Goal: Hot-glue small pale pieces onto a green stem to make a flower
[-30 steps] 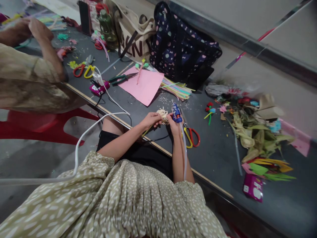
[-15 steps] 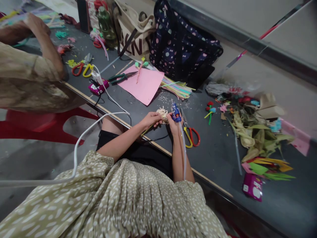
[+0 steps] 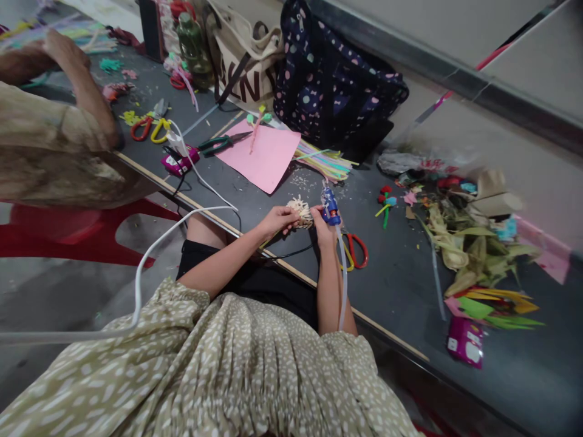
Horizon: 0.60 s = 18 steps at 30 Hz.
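Note:
My left hand (image 3: 280, 221) is closed on a cream, fringed flower (image 3: 300, 211) with a thin stem that runs down toward my lap. On its right, my right hand (image 3: 323, 226) grips a blue glue gun (image 3: 330, 206) with a long clear glue stick (image 3: 343, 282) trailing from its back. The right fingertips are close beside the flower; whether they touch it I cannot tell. Partly behind my right hand lie scissors (image 3: 359, 250) with red and yellow handles. A black cord (image 3: 294, 254) passes under my hands.
Pink paper (image 3: 262, 161) with dark-handled scissors (image 3: 218, 144) lies ahead. A bundle of pastel strips (image 3: 325, 162) is beside a dotted navy bag (image 3: 337, 79). Dried husks (image 3: 473, 249) lie at right. A white cable (image 3: 141, 267) crosses at left, near a co-worker's arm (image 3: 86, 85).
My right hand and the glue gun have moved slightly right, a little away from the flower. More of the flower shows now. My left hand stays almost where it was.

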{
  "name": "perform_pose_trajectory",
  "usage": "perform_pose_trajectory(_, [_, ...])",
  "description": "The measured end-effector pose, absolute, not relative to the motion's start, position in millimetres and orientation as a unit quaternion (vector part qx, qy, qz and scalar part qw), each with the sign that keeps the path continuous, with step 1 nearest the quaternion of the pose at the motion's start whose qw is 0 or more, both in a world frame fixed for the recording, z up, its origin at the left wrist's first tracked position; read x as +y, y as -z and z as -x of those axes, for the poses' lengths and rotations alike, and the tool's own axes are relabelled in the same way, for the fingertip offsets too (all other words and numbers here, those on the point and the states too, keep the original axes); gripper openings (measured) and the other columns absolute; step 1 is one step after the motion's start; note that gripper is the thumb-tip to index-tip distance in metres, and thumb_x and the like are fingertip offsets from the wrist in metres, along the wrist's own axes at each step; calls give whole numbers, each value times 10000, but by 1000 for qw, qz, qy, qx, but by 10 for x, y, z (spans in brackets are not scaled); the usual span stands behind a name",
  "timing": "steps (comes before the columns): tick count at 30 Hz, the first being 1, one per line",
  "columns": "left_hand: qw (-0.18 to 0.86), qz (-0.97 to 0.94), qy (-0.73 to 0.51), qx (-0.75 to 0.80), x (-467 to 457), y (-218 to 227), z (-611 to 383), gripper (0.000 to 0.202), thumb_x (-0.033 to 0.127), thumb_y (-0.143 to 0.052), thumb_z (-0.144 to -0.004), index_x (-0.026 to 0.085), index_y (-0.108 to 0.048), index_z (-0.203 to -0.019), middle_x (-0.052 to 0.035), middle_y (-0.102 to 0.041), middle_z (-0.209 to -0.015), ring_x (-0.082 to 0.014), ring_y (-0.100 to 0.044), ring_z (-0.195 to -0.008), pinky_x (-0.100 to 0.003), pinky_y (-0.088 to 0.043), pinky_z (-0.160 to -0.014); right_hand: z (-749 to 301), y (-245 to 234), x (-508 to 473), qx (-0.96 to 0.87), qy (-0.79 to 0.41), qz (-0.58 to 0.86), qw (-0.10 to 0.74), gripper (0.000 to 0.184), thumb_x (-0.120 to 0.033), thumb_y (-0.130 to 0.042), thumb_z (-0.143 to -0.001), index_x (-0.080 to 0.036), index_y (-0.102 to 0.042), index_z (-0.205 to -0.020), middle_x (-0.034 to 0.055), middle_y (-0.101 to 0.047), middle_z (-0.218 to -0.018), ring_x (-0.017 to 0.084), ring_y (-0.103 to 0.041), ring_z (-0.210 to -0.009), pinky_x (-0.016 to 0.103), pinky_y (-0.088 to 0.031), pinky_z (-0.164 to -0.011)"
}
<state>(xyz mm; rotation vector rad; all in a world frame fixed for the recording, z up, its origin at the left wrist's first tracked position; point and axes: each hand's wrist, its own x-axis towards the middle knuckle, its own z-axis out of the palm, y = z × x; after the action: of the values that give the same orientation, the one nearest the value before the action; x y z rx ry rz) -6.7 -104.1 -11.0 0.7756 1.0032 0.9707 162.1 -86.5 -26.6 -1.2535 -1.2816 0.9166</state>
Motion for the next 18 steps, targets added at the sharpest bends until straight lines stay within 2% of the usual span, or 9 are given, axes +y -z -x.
perform_pose_trajectory(5, [687,-356,-430,466,-1041,113,56,244,303,-792,-764,98,-667,-718,-12,-607,-581,-41,-436,-413,-172,-331,-361,-1594,206,-891,-546,-358,524,547,275,-445,-732,-770,-198,-660,-866,8,-676,-838,155,-607,-755,348,-526,-831])
perform_pose_trajectory(18, [664,-371,-430,486,-1046,71,28,192,213,-737,-799,109,-630,-679,21,-574,-523,-28,-391,-343,-174,-284,-334,-1587,121,-923,-561,-368,513,536,222,-395,-731,-779,-192,-666,-843,5,-672,-811,151,-615,-754,323,-506,-802])
